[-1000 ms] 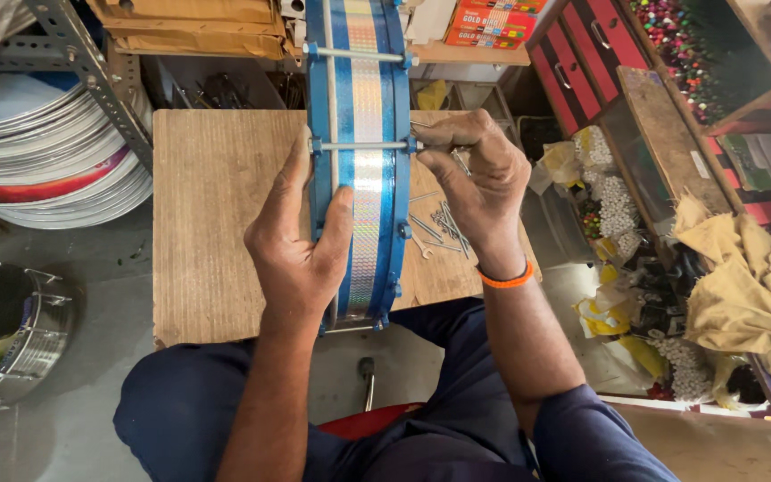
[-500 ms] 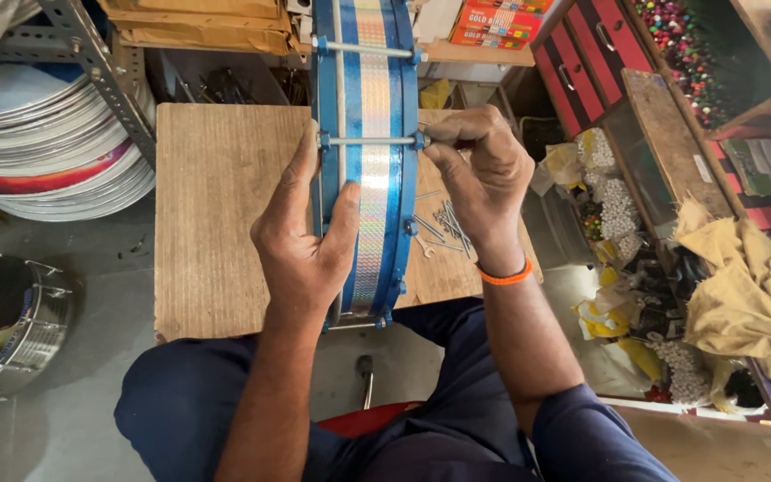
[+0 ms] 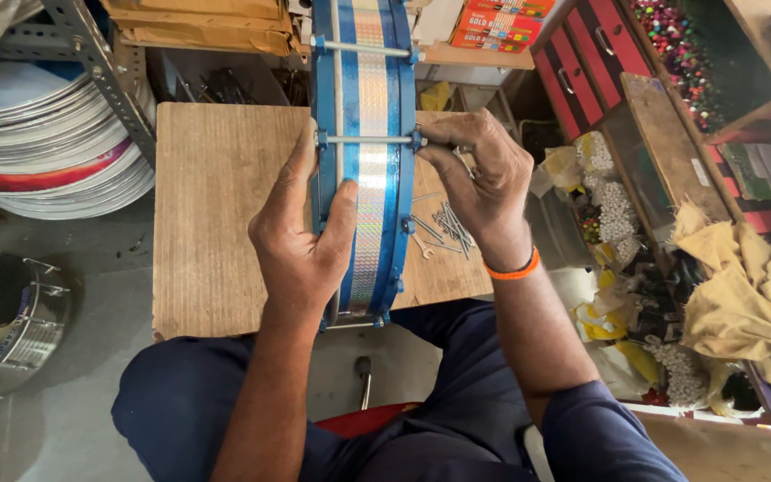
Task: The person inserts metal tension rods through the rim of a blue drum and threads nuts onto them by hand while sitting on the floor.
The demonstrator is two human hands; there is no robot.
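Observation:
A blue drum [image 3: 363,98] with a shiny holographic band stands on its edge on a low wooden table [image 3: 216,214]. Thin metal tension rods cross its shell. My left hand [image 3: 301,241] grips the drum's left rim, thumb across the shell. My right hand [image 3: 484,178] is closed at the right end of one tension rod [image 3: 369,139], fingers pinching the lug there. What the fingertips hold is hidden. An orange band circles my right wrist. A pile of loose metal rods and nails [image 3: 443,228] lies on the table just beside the drum.
Stacked round drum skins [image 3: 37,152] sit at the left under a slotted metal rack [image 3: 104,71]. A finished drum [image 3: 2,321] lies on the floor at lower left. Red drawers [image 3: 582,67], bags of small parts [image 3: 609,214] and tan cloth [image 3: 742,303] crowd the right.
My left hand has shifted slightly up the drum's rim. My right hand stays at the rod's end, its fingers turned a little.

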